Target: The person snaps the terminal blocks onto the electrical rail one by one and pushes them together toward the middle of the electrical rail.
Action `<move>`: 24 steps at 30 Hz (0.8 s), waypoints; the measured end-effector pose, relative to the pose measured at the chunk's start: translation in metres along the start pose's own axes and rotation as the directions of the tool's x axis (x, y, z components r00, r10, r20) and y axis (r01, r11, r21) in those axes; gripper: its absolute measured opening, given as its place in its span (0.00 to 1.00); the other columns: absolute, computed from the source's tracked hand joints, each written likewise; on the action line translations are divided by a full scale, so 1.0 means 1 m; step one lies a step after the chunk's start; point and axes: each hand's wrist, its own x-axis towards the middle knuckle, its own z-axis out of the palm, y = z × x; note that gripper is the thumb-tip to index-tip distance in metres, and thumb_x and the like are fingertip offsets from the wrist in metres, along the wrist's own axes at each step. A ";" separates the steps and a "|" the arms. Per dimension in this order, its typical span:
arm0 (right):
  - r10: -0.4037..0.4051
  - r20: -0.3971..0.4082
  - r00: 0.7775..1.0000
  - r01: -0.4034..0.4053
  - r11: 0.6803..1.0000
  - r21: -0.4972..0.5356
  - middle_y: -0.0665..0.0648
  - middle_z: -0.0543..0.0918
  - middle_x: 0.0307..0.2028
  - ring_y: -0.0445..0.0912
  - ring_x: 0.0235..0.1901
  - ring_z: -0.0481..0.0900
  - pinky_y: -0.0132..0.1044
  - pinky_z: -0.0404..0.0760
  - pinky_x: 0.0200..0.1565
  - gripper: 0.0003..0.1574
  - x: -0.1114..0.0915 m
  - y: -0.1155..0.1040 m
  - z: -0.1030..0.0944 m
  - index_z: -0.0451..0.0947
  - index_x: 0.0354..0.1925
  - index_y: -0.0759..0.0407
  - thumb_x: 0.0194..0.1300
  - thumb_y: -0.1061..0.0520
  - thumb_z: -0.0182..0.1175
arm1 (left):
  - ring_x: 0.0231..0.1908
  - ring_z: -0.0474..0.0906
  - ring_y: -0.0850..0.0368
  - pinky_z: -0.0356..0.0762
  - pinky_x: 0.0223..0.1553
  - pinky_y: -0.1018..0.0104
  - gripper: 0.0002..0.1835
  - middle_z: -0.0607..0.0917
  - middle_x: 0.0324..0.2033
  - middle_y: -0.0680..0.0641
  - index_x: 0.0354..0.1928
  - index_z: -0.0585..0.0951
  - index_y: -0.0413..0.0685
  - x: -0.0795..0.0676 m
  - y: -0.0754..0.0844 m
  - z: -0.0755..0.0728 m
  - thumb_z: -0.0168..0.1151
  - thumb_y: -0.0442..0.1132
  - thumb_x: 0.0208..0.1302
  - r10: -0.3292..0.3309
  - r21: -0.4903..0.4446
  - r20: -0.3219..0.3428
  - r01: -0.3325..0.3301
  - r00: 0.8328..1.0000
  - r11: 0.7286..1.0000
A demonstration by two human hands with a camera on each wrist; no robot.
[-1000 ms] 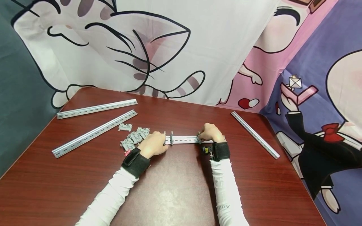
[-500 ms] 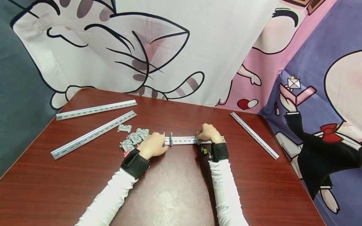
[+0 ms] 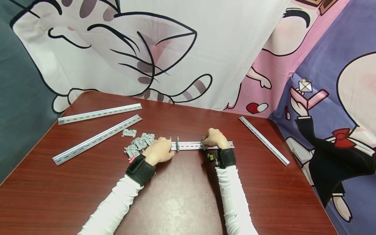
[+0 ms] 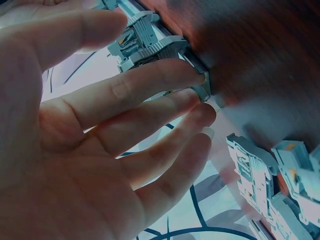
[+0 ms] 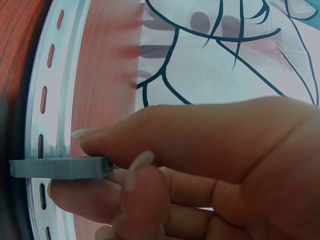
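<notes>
A short slotted DIN rail [image 3: 191,146] lies across the table between both hands. My left hand [image 3: 157,151] holds its left end, with thumb and fingers around the rail near two grey terminal blocks [image 4: 155,50]. One of these blocks [image 3: 177,144] stands upright on the rail just right of the left hand. Farther right, my right hand [image 3: 215,137] pinches a grey terminal block [image 5: 60,168] between thumb and fingers. In the right wrist view this block sits crosswise over the rail's slots. Its underside contact with the rail is hidden.
Several loose grey terminal blocks [image 3: 141,142] lie in a heap left of the left hand. Two longer rails [image 3: 100,113] lie at the table's left. A further rail [image 3: 264,140] lies slanted at the right. Printed cloth [image 3: 223,49] hangs behind the table [image 3: 176,195].
My right hand has moved a little to the left along the rail with the pinched terminal block, uncovering more of the rail's right end. The left hand stays put.
</notes>
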 end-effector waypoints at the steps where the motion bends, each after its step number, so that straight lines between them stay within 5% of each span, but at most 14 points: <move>1: 0.000 -0.002 1.000 0.000 1.000 -0.001 0.46 0.77 0.13 0.39 0.19 0.74 0.30 0.69 0.25 0.04 0.000 -0.001 0.000 0.85 0.24 0.58 0.51 0.59 0.65 | 0.27 0.73 0.52 0.74 0.30 0.57 0.11 0.80 0.25 0.43 0.30 0.79 0.38 0.000 0.000 0.000 0.62 0.40 0.61 0.003 0.007 -0.007 -0.003 1.000 1.000; 16: -0.041 0.027 0.999 0.039 0.998 0.055 0.48 0.79 0.14 0.38 0.18 0.74 0.30 0.70 0.25 0.11 -0.001 0.001 -0.005 0.85 0.24 0.59 0.58 0.54 0.64 | 0.29 0.76 0.50 0.76 0.31 0.55 0.11 0.81 0.25 0.42 0.30 0.80 0.37 -0.001 0.001 0.002 0.63 0.40 0.60 -0.004 0.015 -0.022 0.004 1.000 1.000; 24: 0.042 -0.148 0.988 -0.021 0.990 0.140 0.61 0.87 0.27 0.43 0.23 0.79 0.34 0.72 0.29 0.19 -0.016 0.007 -0.021 0.86 0.36 0.65 0.67 0.50 0.58 | 0.28 0.77 0.51 0.76 0.30 0.55 0.10 0.82 0.25 0.42 0.29 0.81 0.38 0.000 0.001 0.003 0.64 0.40 0.59 0.015 0.019 -0.045 -0.015 0.999 1.000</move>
